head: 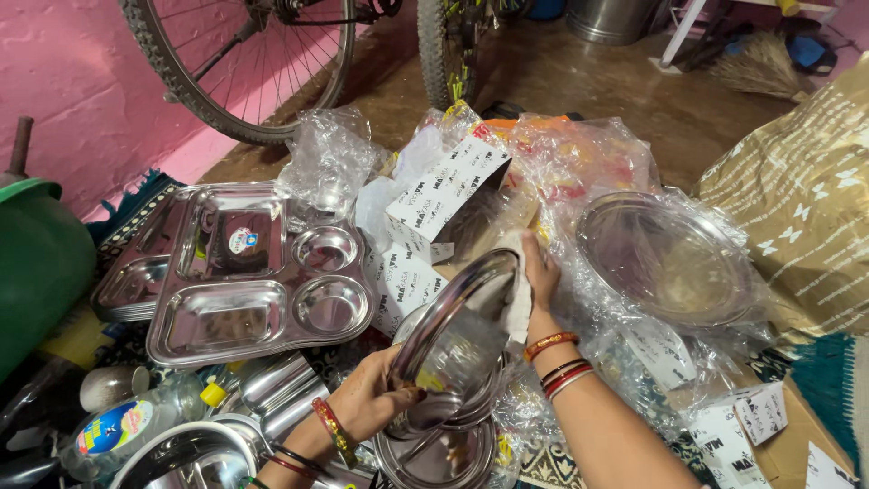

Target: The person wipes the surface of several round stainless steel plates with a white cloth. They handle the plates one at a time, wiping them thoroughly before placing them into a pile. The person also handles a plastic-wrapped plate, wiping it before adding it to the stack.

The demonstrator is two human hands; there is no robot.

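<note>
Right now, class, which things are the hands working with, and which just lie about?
In hand:
left hand
right hand
round steel plate
white cloth

Lying about:
compartment tray
wrapped plate
bicycle wheel
green tub
bottle

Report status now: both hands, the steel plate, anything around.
Left hand grips tilted steel plate. Right hand presses white cloth on its rim. Compartment tray and wrapped plate alongside.

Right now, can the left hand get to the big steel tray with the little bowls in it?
Probably not: the left hand is gripping a steel plate. The tray lies uncovered just beyond it.
</note>
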